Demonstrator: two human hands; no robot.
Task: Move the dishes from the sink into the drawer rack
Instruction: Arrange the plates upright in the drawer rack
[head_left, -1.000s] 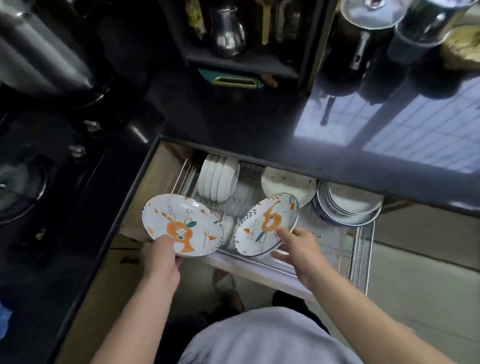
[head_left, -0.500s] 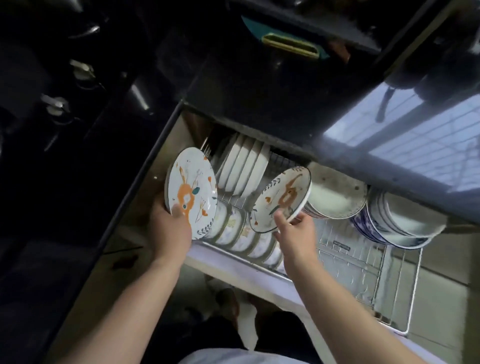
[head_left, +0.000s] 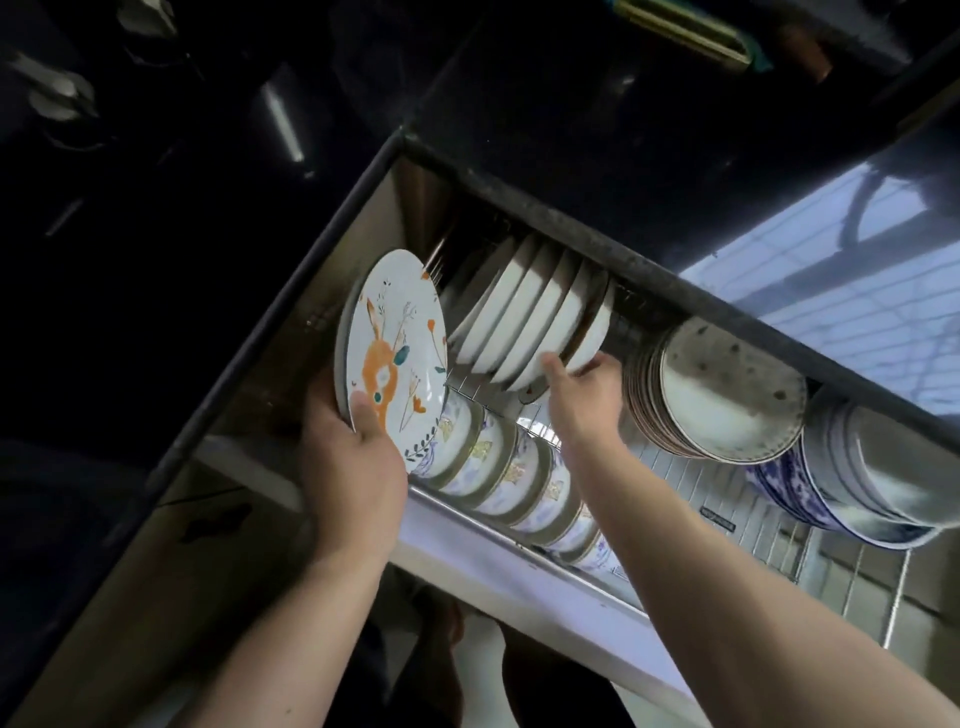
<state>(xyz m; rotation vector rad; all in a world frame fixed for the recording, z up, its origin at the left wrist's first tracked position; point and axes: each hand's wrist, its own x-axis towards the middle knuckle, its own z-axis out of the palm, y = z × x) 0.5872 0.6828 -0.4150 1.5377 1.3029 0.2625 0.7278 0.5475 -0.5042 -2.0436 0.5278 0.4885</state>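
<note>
Left hand (head_left: 353, 462) grips white round ceramic plate with orange rabbit print (head_left: 397, 353); right hand (head_left: 584, 395) holds last upright white plate (head_left: 592, 332) in wire drawer rack (head_left: 727, 499); rack label unreadable.

Right fingers (head_left: 597, 366) — hidden (behind plates (head_left: 524, 322))

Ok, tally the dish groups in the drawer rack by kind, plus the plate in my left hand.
White plate row: 1
Floral bowl row: 1
Speckled plate stack: 1
Blue-and-white bowl stack: 1
Rabbit plate, left hand: 1
Total: 5
</note>
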